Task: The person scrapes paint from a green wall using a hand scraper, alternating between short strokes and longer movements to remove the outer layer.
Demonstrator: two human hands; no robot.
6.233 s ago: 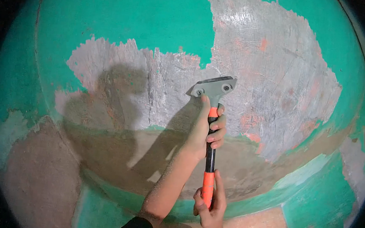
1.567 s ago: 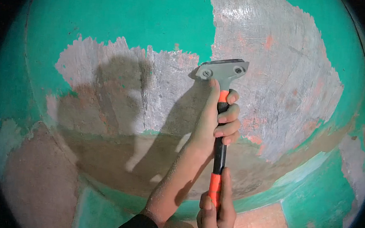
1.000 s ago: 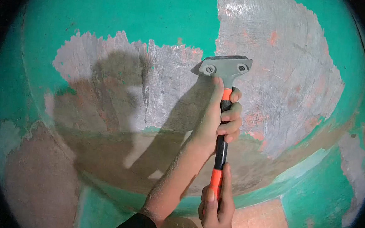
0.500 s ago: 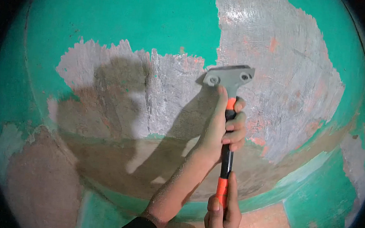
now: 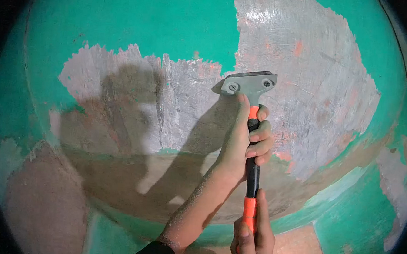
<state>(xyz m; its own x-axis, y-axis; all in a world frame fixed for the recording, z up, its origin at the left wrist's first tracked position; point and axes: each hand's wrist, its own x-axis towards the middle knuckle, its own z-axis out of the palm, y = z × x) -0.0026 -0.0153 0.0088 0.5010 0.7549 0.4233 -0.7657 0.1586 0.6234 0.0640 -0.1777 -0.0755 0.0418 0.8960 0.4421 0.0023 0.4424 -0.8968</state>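
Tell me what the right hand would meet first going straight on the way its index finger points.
Probably the curled fingers of the left hand, farther up the same scraper that the right hand holds, though depth is unclear here.

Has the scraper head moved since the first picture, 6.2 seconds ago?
Yes: the scraper head is now higher and slightly farther right in view, judged against the green paint corner.

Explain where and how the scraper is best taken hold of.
Probably best by the black middle of the scraper's handle, coming from below and wrapping round it. The handle is slim, straight and nearly upright, while the wide head carries its edge at the top, away from that grip.
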